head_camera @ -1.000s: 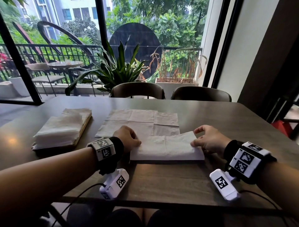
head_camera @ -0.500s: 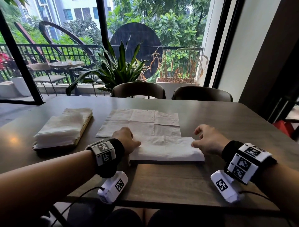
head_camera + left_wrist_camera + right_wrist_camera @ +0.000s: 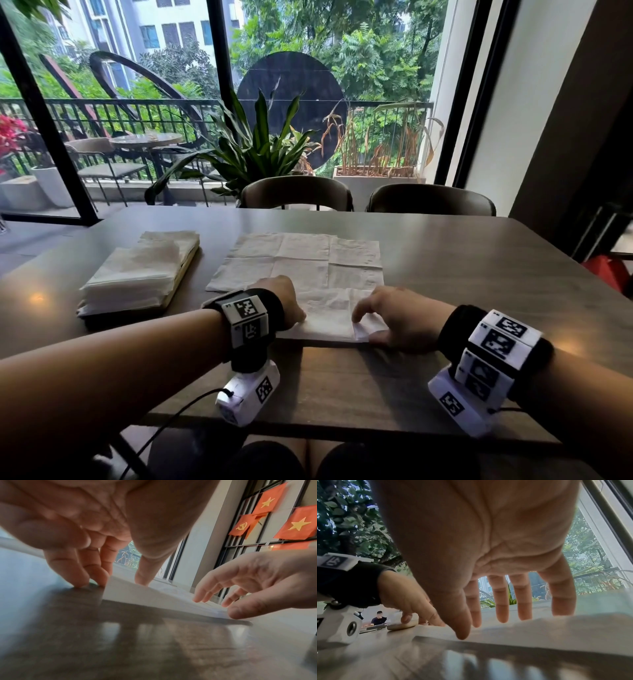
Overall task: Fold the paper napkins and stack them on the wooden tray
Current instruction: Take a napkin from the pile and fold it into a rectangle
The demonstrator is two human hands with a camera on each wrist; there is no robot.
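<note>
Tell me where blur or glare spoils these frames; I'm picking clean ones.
Head view: sharp, two warm glints on the dark wooden table. Left wrist view: near table blurred, white folded paper napkin soft-edged. Right wrist view: smeared window reflections streak the table.

napkin (image 3: 329, 317): white matt crinkled paper | table (image 3: 342, 383): dark wood grain, glossy sheen | tray (image 3: 185, 269): pale wood
</note>
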